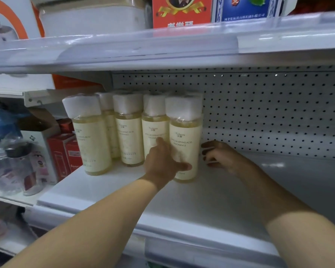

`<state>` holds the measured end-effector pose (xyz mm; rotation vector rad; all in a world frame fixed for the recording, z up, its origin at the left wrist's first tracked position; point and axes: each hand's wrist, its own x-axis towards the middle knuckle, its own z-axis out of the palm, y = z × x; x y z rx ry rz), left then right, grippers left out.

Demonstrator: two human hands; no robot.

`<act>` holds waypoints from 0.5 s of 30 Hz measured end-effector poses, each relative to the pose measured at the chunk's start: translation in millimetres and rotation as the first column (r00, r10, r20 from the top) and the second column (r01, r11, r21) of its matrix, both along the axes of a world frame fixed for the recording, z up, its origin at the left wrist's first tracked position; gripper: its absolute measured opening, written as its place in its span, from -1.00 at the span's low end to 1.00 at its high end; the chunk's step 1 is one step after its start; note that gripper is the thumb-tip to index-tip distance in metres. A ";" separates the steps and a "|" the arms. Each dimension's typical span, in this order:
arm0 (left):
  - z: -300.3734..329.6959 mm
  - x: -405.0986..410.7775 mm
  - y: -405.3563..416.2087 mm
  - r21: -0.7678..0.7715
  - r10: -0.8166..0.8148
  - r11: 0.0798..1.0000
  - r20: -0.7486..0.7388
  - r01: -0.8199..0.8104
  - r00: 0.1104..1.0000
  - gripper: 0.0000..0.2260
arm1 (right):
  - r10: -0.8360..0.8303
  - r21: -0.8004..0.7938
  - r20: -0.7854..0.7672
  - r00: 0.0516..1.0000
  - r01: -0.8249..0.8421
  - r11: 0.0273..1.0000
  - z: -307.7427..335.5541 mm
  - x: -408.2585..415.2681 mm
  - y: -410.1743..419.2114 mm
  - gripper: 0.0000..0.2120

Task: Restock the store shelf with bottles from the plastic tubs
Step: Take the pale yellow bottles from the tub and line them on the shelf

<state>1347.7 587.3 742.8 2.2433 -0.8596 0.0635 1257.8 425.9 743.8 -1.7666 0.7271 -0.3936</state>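
At centre frame the left hand [162, 163], fingers spread loose, presses the front shampoo bottle [185, 144] on the shelf [220, 200] while the right hand [219, 155] hovers half-curled, empty, just beside it; a hard nudge could topple neighbouring bottles.

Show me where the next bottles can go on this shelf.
Free: the white shelf to the right of the rightmost bottle, back to the pegboard, though the right hand lies there now. A bare strip also runs along the front edge before the bottles. Crowded: the left end, where the bottle cluster stands and the left hand reaches in.
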 end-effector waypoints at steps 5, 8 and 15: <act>3.8 -6.8 -7.1 0.076 -0.008 0.997 0.122 -0.002 0.992 -0.30 | 0.197 0.113 0.090 0.976 -0.206 0.972 7.4 -3.4 14.6 -0.62; 0.9 -3.5 -0.2 0.153 -0.082 0.986 0.133 0.061 0.988 -0.30 | 0.163 -0.064 0.043 0.986 -0.160 0.985 6.8 0.0 28.3 -0.46; -3.0 18.7 35.7 0.308 -0.057 0.951 0.290 -0.037 0.955 -0.54 | 0.002 -0.343 0.012 1.000 0.002 0.939 9.2 7.3 37.1 -0.28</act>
